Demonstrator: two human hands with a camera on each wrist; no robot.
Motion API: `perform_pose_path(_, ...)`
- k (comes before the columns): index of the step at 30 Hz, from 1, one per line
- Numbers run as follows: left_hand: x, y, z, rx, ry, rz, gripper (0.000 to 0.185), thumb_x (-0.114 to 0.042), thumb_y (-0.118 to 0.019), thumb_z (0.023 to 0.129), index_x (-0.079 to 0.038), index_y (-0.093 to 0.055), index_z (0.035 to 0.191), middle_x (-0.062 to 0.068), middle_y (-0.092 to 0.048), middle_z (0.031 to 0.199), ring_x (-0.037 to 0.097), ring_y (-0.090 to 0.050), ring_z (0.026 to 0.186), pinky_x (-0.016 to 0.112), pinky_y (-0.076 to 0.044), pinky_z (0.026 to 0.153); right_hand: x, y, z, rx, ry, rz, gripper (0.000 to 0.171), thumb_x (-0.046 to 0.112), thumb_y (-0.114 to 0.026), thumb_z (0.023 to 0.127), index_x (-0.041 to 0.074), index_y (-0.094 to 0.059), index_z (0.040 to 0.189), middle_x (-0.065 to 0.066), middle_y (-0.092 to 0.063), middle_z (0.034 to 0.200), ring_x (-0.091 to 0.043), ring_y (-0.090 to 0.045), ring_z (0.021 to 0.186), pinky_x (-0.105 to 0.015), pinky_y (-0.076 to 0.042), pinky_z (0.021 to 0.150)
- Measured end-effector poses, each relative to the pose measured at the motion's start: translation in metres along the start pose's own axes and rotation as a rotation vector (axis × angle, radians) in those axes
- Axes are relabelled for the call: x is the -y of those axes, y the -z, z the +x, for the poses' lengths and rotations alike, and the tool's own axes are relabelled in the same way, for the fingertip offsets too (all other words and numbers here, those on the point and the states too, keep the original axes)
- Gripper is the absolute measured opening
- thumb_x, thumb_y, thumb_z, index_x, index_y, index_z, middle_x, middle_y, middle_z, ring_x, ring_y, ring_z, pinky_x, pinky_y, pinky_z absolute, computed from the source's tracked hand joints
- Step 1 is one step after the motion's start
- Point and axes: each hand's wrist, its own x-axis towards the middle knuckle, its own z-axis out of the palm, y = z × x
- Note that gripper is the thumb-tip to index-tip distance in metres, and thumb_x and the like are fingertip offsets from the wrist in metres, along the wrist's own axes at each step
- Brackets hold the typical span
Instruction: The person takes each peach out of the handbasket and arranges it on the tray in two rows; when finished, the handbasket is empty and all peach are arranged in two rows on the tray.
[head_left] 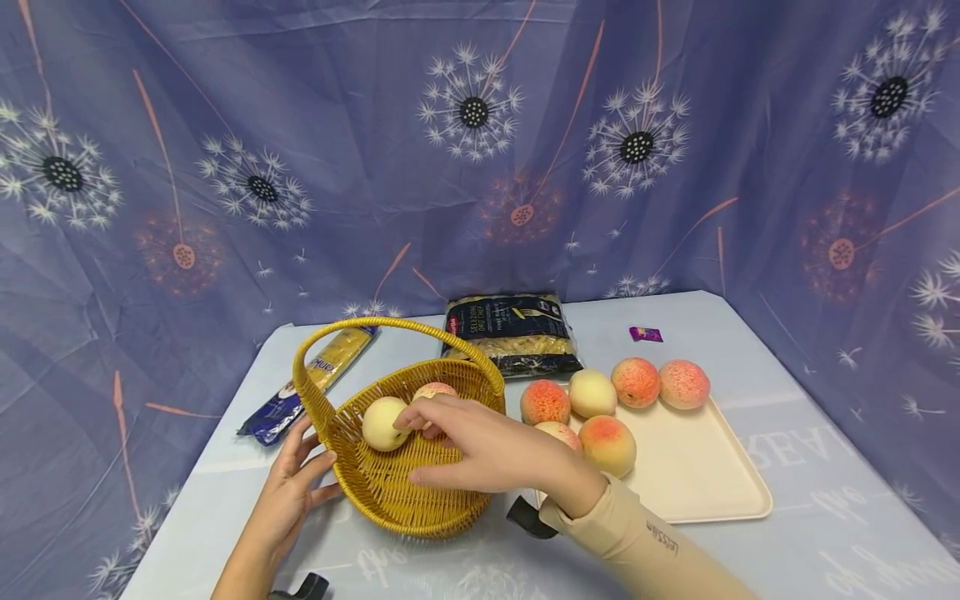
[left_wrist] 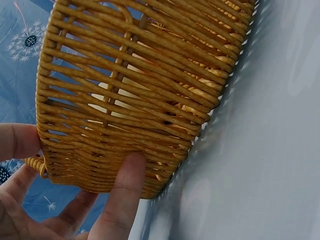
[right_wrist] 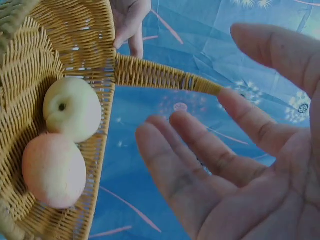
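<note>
A yellow-brown wicker basket [head_left: 408,500] with a tall arched handle stands tilted on the table. Inside it lie a pale peach [head_left: 384,425] and a pinkish peach [head_left: 433,390] partly covered by my right hand in the head view. My right hand [head_left: 468,442] is over the basket; in the right wrist view its fingers are spread and the palm holds nothing. At the basket's left side is my left hand [head_left: 292,492], its extended fingers touching the rim and outer wall [left_wrist: 125,115], as the left wrist view shows.
To the right, a cream tray [head_left: 705,475] bears several peaches [head_left: 607,446] at its left and back. A dark bag of pasta [head_left: 510,333] lies behind the basket, with a blue and yellow packet [head_left: 311,379] at left. A small purple packet [head_left: 646,334] lies at back right.
</note>
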Motion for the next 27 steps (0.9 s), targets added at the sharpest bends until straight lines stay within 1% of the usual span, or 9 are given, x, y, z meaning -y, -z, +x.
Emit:
perform_pose_path(4,0.000,-0.001,0.000,-0.008,0.003,0.013,0.066,-0.014,-0.056,0.111,-0.025,-0.023,0.168,0.020,-0.028,0.165,0.005,-0.064,0.118,0.040,-0.063,0.088,-0.003,-0.005,0.016,-0.018,-0.049,0.026,0.051,0.034,-0.075,0.102,0.020,-0.056,0.147,0.002,-0.059,0.144,-0.008,-0.061,0.125,-0.019,-0.053,0.104)
perform_pose_path(7,0.000,-0.002,0.000,-0.014,0.008,0.021,0.065,-0.013,-0.055,0.111,-0.025,-0.024,0.167,0.021,-0.028,0.166,0.006,-0.064,0.118,0.040,-0.063,0.088,-0.005,-0.007,0.028,-0.023,-0.086,0.002,0.053,0.038,-0.075,0.102,0.020,-0.055,0.148,-0.004,-0.062,0.144,-0.010,-0.061,0.121,-0.021,-0.054,0.101)
perform_pose_path(10,0.000,-0.003,0.000,-0.023,0.016,0.031,0.065,-0.012,-0.055,0.111,-0.026,-0.025,0.167,0.021,-0.028,0.166,0.006,-0.065,0.117,0.040,-0.064,0.087,-0.006,-0.009,0.039,-0.023,-0.123,-0.042,0.056,0.043,-0.074,0.101,0.021,-0.055,0.149,-0.010,-0.063,0.142,-0.013,-0.062,0.112,-0.024,-0.054,0.095)
perform_pose_path(13,0.000,-0.003,0.001,-0.027,0.021,0.040,0.065,-0.011,-0.054,0.111,-0.027,-0.025,0.167,0.022,-0.029,0.167,0.005,-0.065,0.117,0.040,-0.064,0.087,-0.007,-0.011,0.051,-0.032,-0.158,-0.062,0.055,0.044,-0.075,0.100,0.020,-0.056,0.147,-0.010,-0.063,0.137,-0.017,-0.062,0.110,-0.024,-0.053,0.087)
perform_pose_path(16,0.000,-0.003,0.001,-0.029,0.025,0.044,0.064,-0.012,-0.054,0.112,-0.027,-0.025,0.167,0.021,-0.029,0.167,0.005,-0.065,0.118,0.040,-0.064,0.086,-0.009,-0.014,0.064,-0.033,-0.196,-0.056,0.054,0.043,-0.075,0.100,0.019,-0.057,0.144,-0.009,-0.064,0.133,-0.017,-0.061,0.109,-0.024,-0.053,0.081)
perform_pose_path(20,0.001,-0.003,0.001,-0.028,0.020,0.044,0.064,-0.011,-0.054,0.112,-0.027,-0.026,0.167,0.021,-0.029,0.166,0.006,-0.065,0.118,0.040,-0.064,0.086,-0.015,-0.017,0.080,-0.012,-0.257,-0.052,0.056,0.045,-0.074,0.101,0.018,-0.055,0.147,-0.008,-0.063,0.138,-0.013,-0.059,0.110,-0.024,-0.054,0.084)
perform_pose_path(24,0.002,-0.002,0.001,-0.027,0.022,0.047,0.065,-0.011,-0.054,0.112,-0.027,-0.025,0.167,0.022,-0.030,0.166,0.007,-0.064,0.118,0.040,-0.064,0.087,-0.021,-0.019,0.093,0.008,-0.308,-0.065,0.059,0.048,-0.072,0.102,0.019,-0.054,0.150,-0.008,-0.061,0.147,-0.016,-0.061,0.118,-0.028,-0.054,0.091)
perform_pose_path(27,0.002,-0.002,0.001,-0.026,0.027,0.046,0.065,-0.012,-0.054,0.112,-0.028,-0.024,0.168,0.022,-0.029,0.167,0.006,-0.064,0.119,0.040,-0.064,0.087,-0.025,-0.021,0.100,0.006,-0.329,-0.065,0.059,0.047,-0.072,0.102,0.019,-0.054,0.150,-0.008,-0.061,0.149,-0.018,-0.061,0.124,-0.032,-0.054,0.098)
